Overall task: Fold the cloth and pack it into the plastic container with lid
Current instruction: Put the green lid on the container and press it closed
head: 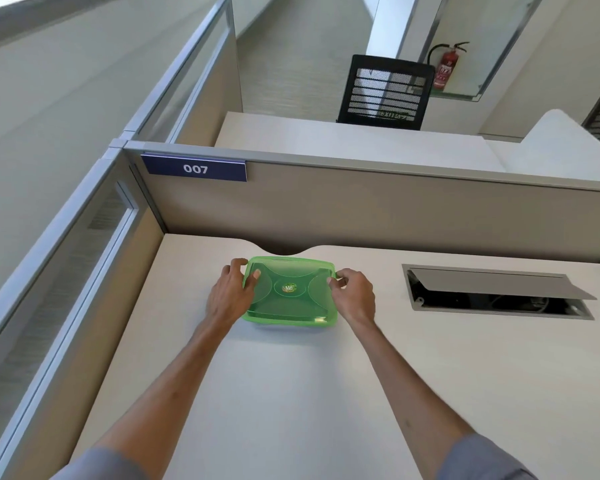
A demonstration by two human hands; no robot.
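Green lid [289,289] seated on the plastic container [284,325], which sits near the far edge of the desk [291,393], just in front of the curved cable notch [278,249]. Left hand [231,296] curled over the lid's left edge, thumb on top and fingers wrapped round the far corner; right hand [354,296] likewise on the right edge, fingertips pinching the rim. Both hands partly closed on the lid, neither flat nor fully clenched. No cloth visible anywhere on the desk; contents of the container not readable through the tinted lid, so cannot tell whether the cloth is inside. Judged as one of two stages: either lid about to come off at the outset, or lid being pressed home at the close. Cannot tell which from this view alone. Surroundings: open cable tray [496,292] set into the desk well to the right, flap raised; partition [361,209] with the number plate [195,168] directly behind; mesh office chair [385,91] and fire extinguisher [445,69] in the background. Nothing obstructing either hand; ample bare desk on the near side for folding.
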